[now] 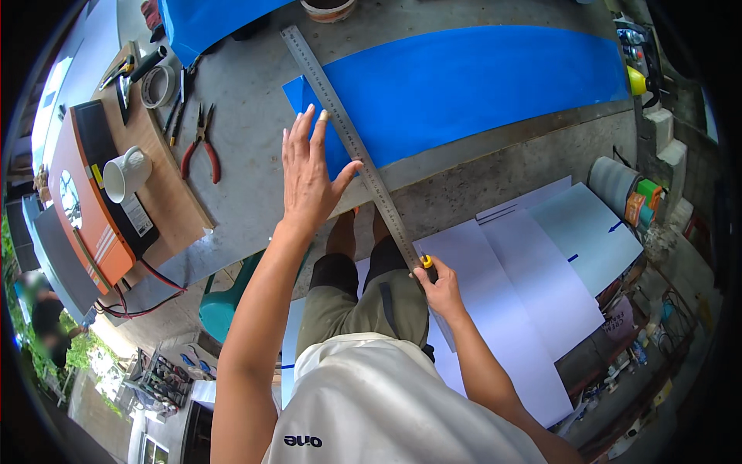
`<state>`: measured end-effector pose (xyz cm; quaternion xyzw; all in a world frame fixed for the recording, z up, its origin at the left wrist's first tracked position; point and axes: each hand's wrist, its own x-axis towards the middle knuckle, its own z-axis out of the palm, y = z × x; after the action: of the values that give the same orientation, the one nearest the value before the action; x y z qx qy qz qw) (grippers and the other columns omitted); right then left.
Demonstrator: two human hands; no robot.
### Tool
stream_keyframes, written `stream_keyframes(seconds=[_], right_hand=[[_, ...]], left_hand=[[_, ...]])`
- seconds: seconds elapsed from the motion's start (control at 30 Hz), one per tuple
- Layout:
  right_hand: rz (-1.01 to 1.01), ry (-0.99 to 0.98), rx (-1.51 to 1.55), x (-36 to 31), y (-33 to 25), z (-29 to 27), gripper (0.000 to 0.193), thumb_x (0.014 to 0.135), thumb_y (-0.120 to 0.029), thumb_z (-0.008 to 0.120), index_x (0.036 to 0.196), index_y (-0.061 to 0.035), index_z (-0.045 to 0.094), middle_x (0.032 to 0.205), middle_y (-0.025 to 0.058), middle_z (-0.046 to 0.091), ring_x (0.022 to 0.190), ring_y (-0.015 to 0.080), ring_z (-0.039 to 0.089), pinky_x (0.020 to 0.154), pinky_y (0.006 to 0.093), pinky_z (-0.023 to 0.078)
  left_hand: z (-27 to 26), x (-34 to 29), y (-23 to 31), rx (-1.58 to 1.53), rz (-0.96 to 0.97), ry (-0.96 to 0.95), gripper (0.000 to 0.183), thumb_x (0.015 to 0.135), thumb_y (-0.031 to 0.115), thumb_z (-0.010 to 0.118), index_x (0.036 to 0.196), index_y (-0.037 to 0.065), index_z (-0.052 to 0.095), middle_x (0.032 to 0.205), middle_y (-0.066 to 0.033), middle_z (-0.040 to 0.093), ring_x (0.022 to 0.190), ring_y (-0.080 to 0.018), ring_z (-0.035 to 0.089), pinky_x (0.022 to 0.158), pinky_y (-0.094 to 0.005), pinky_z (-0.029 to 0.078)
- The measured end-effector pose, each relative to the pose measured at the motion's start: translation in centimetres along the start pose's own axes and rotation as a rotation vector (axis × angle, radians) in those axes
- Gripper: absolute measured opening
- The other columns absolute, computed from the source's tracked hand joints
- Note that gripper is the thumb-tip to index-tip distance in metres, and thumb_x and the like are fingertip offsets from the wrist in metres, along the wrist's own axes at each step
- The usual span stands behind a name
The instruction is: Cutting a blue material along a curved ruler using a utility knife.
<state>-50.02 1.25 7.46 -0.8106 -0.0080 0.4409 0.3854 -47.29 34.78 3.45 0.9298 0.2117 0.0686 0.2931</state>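
Grey concrete floor (pixel 255 116) carries a blue sheet (pixel 479 85), its far end cut off by the frame. Flat and spread, the left hand (pixel 309 174) presses a long steel ruler (pixel 348 139) across the sheet's near edge. The right hand (pixel 440 290) is closed on a yellow-tipped knife (pixel 427 263) at the ruler's near end, its blade hidden.

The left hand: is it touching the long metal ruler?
Touching. The head view shows the left hand spread flat, its thumb pressed against the edge of the metal ruler on the blue sheet.
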Motion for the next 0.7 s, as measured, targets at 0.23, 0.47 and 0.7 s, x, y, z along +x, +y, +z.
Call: stream_keyframes(seconds=[0.23,0.47,0.7], right_hand=[[0.002,0.056,0.022,1.8,0.7,0.4,0.032,0.101,-0.027,0.072,0.113,0.0025,0.068,0.091,0.0147,0.078,0.089,0.0281,0.077,0.083,0.0369,0.056],[0.047,0.085,-0.023,2.2,1.0,0.2,0.027,0.101,-0.021,0.072,0.115,0.0021,0.068,0.094,0.016,0.077,0.09,0.027,0.077,0.082,0.0355,0.056],[0.04,0.08,0.021,2.0,0.3,0.6,0.025,0.102,-0.019,0.071,0.116,0.002,0.068,0.094,0.0145,0.077,0.091,0.0242,0.077,0.084,0.0345,0.056]], left_hand=[[2.1,2.1,-1.3,0.193,0.101,-0.128,0.104,0.083,0.073,0.071,0.162,0.013,0.038,0.171,-0.0097,0.03,0.158,-0.0329,0.026,0.131,-0.0522,0.014],[2.7,2.3,-1.2,0.357,0.093,-0.174,0.109,0.079,0.087,0.058,0.162,0.019,0.04,0.171,-0.0011,0.033,0.159,-0.0308,0.021,0.131,-0.0514,0.005],[2.5,2.3,-1.0,0.37,0.087,-0.197,0.111,0.077,0.09,0.056,0.163,0.021,0.04,0.172,0.0008,0.032,0.159,-0.0319,0.019,0.131,-0.0524,0.002]])
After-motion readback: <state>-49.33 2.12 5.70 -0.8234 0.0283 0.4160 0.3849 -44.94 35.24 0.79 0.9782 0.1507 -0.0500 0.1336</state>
